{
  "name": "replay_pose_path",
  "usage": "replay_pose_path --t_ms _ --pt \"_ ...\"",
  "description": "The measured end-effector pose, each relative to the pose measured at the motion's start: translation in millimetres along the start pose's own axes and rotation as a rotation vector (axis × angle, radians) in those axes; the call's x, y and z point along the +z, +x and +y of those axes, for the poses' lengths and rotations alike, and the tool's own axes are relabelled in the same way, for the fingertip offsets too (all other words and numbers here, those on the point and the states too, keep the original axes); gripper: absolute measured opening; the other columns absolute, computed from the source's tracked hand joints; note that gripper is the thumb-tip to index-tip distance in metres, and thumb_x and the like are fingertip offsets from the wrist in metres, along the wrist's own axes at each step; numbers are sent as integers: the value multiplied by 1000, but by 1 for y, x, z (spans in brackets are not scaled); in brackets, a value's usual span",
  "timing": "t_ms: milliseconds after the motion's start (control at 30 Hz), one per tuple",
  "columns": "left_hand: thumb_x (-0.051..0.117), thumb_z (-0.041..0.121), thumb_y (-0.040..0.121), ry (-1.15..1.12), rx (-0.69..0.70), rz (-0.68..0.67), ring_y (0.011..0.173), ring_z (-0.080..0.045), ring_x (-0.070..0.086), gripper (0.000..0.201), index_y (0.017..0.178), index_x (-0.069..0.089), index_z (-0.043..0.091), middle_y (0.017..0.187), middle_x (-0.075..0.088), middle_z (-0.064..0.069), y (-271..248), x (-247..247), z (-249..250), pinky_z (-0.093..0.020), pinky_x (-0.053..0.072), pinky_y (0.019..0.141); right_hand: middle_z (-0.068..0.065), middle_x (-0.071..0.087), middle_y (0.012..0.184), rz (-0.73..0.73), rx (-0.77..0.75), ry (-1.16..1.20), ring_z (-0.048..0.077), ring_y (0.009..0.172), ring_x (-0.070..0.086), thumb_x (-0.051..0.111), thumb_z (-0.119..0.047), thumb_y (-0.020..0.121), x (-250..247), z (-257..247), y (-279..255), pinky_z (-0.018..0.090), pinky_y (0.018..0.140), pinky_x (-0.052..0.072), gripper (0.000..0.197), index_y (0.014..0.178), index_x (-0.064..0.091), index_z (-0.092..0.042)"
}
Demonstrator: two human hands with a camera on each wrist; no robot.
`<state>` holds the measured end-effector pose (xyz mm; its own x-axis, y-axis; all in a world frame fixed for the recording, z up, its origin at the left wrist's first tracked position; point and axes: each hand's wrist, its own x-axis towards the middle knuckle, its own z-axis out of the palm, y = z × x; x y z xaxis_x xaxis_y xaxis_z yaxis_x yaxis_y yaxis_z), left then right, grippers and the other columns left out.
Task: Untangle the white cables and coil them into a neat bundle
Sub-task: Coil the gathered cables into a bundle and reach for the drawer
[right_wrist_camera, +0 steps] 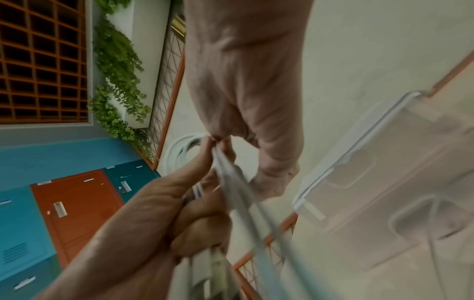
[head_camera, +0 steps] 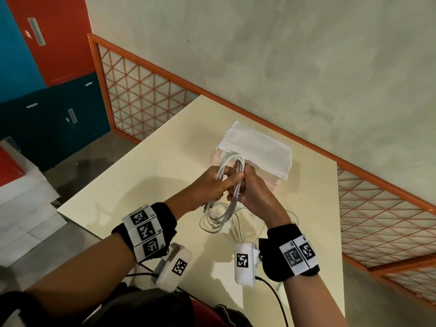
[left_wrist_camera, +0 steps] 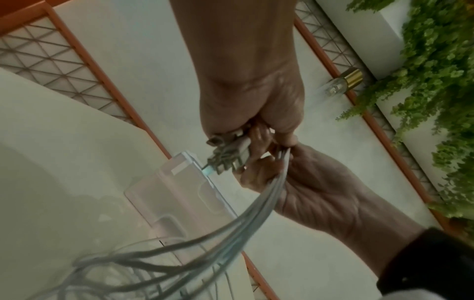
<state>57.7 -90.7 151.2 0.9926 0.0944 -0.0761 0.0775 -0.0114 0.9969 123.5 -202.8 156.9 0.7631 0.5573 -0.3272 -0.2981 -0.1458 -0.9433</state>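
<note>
Both hands hold a coil of white cables (head_camera: pixel 233 175) upright above the cream table (head_camera: pixel 146 185). My left hand (head_camera: pixel 224 182) grips the coil's left side, and several cable plugs (left_wrist_camera: pixel 225 158) stick out of its fist (left_wrist_camera: pixel 238 134). My right hand (head_camera: pixel 246 185) pinches the strands on the right side (left_wrist_camera: pixel 259 168). In the right wrist view its fingertips (right_wrist_camera: pixel 218 140) meet the left hand (right_wrist_camera: pixel 197 219) on the strands (right_wrist_camera: pixel 236 194). More loose white cable (head_camera: pixel 212 225) lies in loops on the table below the hands.
A translucent plastic box with a white lid (head_camera: pixel 257 149) stands just behind the hands. An orange lattice railing (head_camera: pixel 146 90) runs along the table's far edges. Blue and red lockers (head_camera: pixel 47 67) stand at the left.
</note>
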Motion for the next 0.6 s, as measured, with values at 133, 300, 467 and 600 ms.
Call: replay_pose_path --t_ms 133,300,467,600 --pt "47 32 97 4 -49 -94 33 -1 28 29 73 55 17 38 36 12 -2 -4 -2 -13 27 38 6 66 82 193 -255 -458 10 65 59 27 -46 100 -12 -8 0 23 63 49 49 101 61 -11" --pt "49 38 95 34 -108 -183 38 -5 23 31 71 55 18 44 28 12 -3 -6 1 -15 24 39 8 62 56 120 -439 -649 11 52 63 41 -48 95 -7 -23 -9 12 59 44 55 70 58 -3" --pt "51 43 92 68 -109 -212 42 -8 25 33 67 57 22 49 30 7 -3 -8 10 -19 24 43 1 47 37 106 -422 -532 18 39 60 48 -42 95 -8 -26 -4 21 52 43 60 56 47 4" --pt "50 40 94 96 14 -179 43 -8 32 33 65 59 25 52 40 5 -4 -6 10 -18 28 45 2 42 40 100 -416 -469 22 40 51 49 -42 95 -6 -32 -4 24 52 41 57 53 47 -4"
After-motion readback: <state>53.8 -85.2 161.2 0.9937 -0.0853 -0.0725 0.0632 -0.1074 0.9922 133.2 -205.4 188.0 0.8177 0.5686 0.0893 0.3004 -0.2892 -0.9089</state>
